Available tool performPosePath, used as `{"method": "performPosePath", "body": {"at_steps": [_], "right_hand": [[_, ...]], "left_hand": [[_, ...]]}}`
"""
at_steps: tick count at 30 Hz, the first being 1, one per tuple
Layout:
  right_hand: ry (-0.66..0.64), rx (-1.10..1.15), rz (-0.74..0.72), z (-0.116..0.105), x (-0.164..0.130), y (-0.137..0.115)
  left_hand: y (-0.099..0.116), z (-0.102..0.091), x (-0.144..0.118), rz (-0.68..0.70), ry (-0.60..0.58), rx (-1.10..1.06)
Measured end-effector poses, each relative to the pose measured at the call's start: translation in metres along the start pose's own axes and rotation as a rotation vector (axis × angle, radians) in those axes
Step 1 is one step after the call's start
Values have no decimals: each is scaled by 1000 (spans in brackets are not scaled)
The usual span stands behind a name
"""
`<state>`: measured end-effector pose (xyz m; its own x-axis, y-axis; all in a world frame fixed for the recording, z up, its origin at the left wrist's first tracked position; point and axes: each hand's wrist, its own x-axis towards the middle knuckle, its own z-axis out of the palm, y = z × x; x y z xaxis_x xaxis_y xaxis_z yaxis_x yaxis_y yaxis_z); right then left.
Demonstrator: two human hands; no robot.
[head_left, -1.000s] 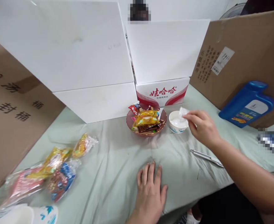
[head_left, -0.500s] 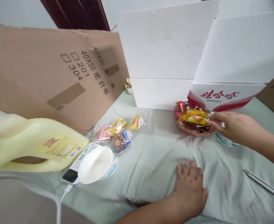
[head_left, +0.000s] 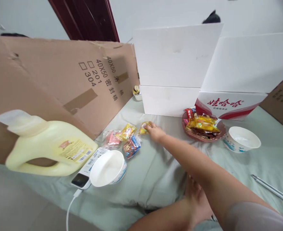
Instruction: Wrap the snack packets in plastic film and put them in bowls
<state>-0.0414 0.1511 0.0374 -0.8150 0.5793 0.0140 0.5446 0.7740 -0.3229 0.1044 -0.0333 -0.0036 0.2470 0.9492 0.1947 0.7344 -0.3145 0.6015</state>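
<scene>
My right hand (head_left: 156, 132) stretches to the left, its fingers closed on a small yellow snack packet (head_left: 143, 127) lying on the green cloth. Just left of it are another yellow packet (head_left: 127, 131), a pink packet (head_left: 112, 139) in clear wrap and a blue packet (head_left: 131, 146). My left hand (head_left: 199, 199) rests on the cloth near the front, holding nothing, partly hidden under my right forearm. To the right, a reddish bowl (head_left: 205, 138) holds several wrapped snacks, yellow ones (head_left: 204, 124) on top.
White paper bowls stand at left (head_left: 105, 170) and right (head_left: 244, 139). A yellow jug (head_left: 52, 147) lies beside a white device (head_left: 82, 179) with a cable. A silver pen-like object (head_left: 272, 192) lies at right. Brown cardboard (head_left: 59, 80) and a white box (head_left: 172, 64) wall the back.
My right hand has left the reddish bowl and swung left to the small yellow packet. The right paper bowl now shows fully. The camera view has shifted slightly.
</scene>
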Motion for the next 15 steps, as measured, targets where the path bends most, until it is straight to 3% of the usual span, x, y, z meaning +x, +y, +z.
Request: {"method": "performPosePath", "body": {"at_steps": [3, 6, 8, 12, 14, 15], "right_hand": [[35, 14, -7, 0, -32, 24], [81, 18, -2, -12, -81, 47], [101, 29, 14, -19, -119, 60], [128, 130, -97, -22, -202, 75], [164, 164, -157, -22, -242, 78], [164, 174, -153, -22, -261, 79]], "left_hand": [[-1, -18, 2, 82, -101, 119], [-2, -54, 6, 74, -209, 186], [-8, -82, 10, 27, -199, 122], [-35, -128, 17, -137, 307, 204], [-54, -142, 23, -262, 428, 316], [-63, -147, 29, -310, 420, 362]]}}
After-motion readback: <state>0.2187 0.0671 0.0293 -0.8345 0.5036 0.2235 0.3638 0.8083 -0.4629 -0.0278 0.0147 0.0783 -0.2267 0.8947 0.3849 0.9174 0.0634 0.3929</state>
